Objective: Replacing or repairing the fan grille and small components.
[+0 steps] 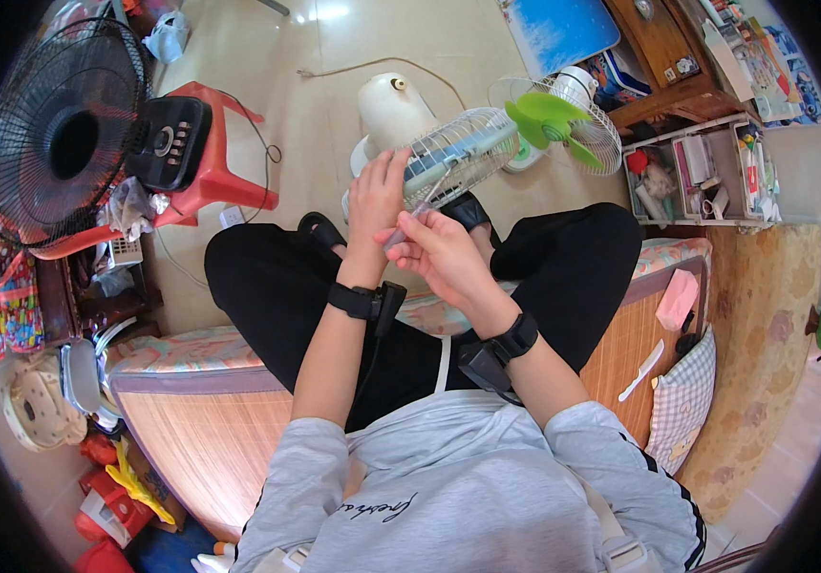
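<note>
A white fan (pixel 396 115) lies tipped on the floor in front of me, its wire guard (pixel 472 153) turned up and bluish blades showing through the wires. My left hand (pixel 377 196) grips the near left rim of that guard, fingers laid over its edge and thumb hidden. Close beside it, my right hand (pixel 439 250) pinches a slim greyish-purple tool (pixel 395 238), perhaps a screwdriver, whose far end is hard to make out against the guard. Just right of the guard stands a small fan with green blades (pixel 549 116), untouched.
A black fan (pixel 66 143) and a red plastic stool (pixel 214 143) are at the left. A cord (pixel 362 65) trails over the floor. To the right are a wooden cabinet (pixel 659 48) and a storage rack (pixel 654 143). I sit on a mat-covered bed (pixel 191 430).
</note>
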`<state>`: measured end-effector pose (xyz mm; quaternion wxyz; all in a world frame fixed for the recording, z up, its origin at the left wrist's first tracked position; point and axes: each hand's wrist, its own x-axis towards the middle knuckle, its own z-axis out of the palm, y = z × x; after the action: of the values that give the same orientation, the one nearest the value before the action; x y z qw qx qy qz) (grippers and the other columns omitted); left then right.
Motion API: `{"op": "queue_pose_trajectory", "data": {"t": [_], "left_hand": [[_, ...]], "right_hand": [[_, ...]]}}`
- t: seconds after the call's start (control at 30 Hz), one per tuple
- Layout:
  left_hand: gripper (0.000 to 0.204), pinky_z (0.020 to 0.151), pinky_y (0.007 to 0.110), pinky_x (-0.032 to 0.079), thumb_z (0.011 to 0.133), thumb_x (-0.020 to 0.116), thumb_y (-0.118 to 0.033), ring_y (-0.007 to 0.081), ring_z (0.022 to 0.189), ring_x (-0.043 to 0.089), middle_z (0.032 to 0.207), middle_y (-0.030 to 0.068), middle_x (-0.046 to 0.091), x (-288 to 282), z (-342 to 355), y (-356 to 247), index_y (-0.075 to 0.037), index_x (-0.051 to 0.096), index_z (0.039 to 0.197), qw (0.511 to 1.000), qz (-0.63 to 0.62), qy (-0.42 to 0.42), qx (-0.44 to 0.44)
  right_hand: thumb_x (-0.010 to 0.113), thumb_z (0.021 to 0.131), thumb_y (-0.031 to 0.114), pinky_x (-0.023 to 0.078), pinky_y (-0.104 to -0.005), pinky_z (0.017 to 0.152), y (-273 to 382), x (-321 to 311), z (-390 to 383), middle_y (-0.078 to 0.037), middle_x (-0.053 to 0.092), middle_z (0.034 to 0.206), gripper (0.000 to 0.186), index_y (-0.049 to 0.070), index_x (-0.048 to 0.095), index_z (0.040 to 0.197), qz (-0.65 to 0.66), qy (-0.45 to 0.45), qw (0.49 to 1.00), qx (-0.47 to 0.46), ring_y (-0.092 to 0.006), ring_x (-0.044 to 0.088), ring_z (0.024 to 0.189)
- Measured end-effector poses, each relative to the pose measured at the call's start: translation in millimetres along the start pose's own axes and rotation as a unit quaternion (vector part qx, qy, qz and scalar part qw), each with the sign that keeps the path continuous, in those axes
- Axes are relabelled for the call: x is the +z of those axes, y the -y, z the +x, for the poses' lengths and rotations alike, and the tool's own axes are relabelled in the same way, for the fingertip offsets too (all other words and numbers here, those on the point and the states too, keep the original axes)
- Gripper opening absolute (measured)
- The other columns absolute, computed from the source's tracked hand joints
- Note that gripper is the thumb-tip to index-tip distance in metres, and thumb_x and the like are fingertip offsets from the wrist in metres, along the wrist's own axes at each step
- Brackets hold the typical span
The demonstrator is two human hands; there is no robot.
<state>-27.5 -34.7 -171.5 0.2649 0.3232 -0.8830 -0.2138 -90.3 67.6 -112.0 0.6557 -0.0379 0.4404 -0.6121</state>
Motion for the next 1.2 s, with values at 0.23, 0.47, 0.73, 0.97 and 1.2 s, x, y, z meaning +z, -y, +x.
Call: {"op": "queue_pose_trajectory", "data": {"t": [0.23, 0.47, 0.73, 0.97, 1.2], "left_hand": [[0.044, 0.083, 0.041, 0.041, 0.076, 0.047, -0.015, 0.0309, 0.107, 0.05, 0.116, 0.0145, 0.051, -3, 1, -1, -0.009, 0.047, 0.12, 1.0, -0.023, -0.002, 0.005], [0.046, 0.084, 0.041, 0.041, 0.075, 0.05, -0.018, 0.0313, 0.106, 0.049, 0.116, 0.0151, 0.051, -5, 1, -4, -0.007, 0.046, 0.119, 1.0, -0.027, 0.0, 0.009], [0.046, 0.084, 0.04, 0.041, 0.075, 0.05, -0.013, 0.0301, 0.107, 0.049, 0.116, 0.0145, 0.051, -2, 0, 1, -0.008, 0.046, 0.12, 1.0, -0.015, 0.003, 0.006], [0.045, 0.087, 0.04, 0.041, 0.073, 0.052, -0.01, 0.0347, 0.107, 0.049, 0.115, 0.0168, 0.051, -5, 2, -1, -0.006, 0.045, 0.117, 1.0, -0.025, 0.011, 0.005], [0.045, 0.086, 0.041, 0.042, 0.073, 0.052, -0.009, 0.0351, 0.106, 0.049, 0.114, 0.0171, 0.051, -8, 3, -5, -0.005, 0.045, 0.117, 1.0, -0.025, 0.002, 0.011]], "right_hand": [[0.047, 0.092, 0.012, 0.05, -0.0227, 0.068, -2, 2, 2, -0.012, 0.059, 0.101, 0.022, -0.003, 0.05, 0.107, 0.032, 0.023, 0.999, -0.022, -0.0116, 0.06, 0.077], [0.053, 0.089, 0.011, 0.05, -0.0209, 0.067, -5, -4, 4, -0.01, 0.061, 0.095, 0.02, -0.002, 0.053, 0.104, 0.005, 0.008, 0.999, -0.04, -0.0091, 0.058, 0.071], [0.059, 0.086, 0.02, 0.045, -0.0183, 0.054, -2, 1, 3, -0.01, 0.063, 0.084, 0.018, 0.006, 0.048, 0.085, -0.059, -0.042, 0.996, -0.053, -0.0077, 0.054, 0.055], [0.056, 0.087, 0.016, 0.046, -0.0195, 0.055, 4, 7, -1, -0.011, 0.062, 0.088, 0.016, 0.003, 0.048, 0.089, -0.048, -0.05, 0.996, -0.047, -0.009, 0.057, 0.058], [0.052, 0.089, 0.013, 0.05, -0.0228, 0.062, -4, -7, 2, -0.013, 0.062, 0.093, 0.02, 0.0, 0.048, 0.104, -0.018, 0.033, 0.999, -0.039, -0.0128, 0.061, 0.069]]}}
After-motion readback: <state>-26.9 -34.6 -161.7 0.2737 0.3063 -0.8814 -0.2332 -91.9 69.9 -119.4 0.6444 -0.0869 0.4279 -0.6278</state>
